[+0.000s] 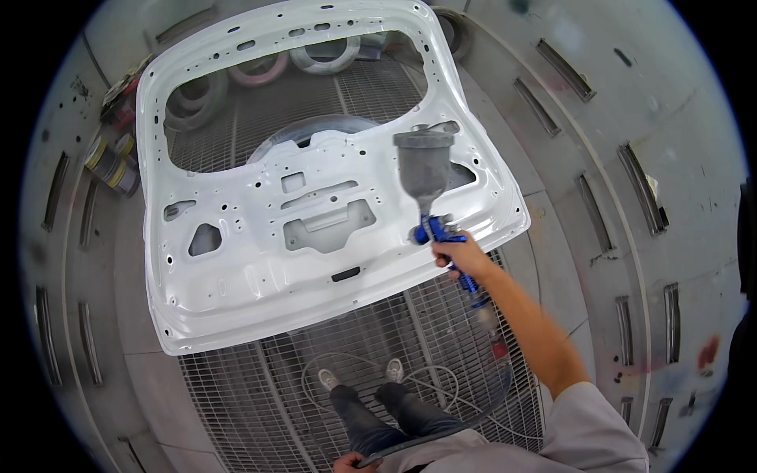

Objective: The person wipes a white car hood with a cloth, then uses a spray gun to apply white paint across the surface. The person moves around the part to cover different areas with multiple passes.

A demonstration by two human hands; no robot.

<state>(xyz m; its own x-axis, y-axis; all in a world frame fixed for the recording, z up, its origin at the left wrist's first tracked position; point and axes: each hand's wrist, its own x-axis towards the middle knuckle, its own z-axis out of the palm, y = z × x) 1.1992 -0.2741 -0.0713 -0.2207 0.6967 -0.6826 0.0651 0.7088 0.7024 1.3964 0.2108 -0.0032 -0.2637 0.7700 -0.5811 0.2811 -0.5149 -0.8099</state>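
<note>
My right hand (pixel 465 256) is wrapped round the handle of a blue spray gun (pixel 431 231), with a grey paint cup (pixel 424 165) on top. The gun is held over the right part of a white car tailgate (pixel 236 272), whose inner side, with several cutouts and a large window opening, faces up. Low at my waist, my left hand (pixel 355 463) is closed on a dark air hose (pixel 426 445). This hose runs to the right and curves up toward the gun. Part of my left hand is cut off by the lower edge.
A metal grating floor (pixel 229 394) lies under the tailgate and my feet. A thin hose (pixel 449 374) loops around my shoes. Paint cans (pixel 110 165) stand at the far left, and several rings (pixel 325 59) lie beyond the window opening. Slotted walls (pixel 631 260) rise on both sides.
</note>
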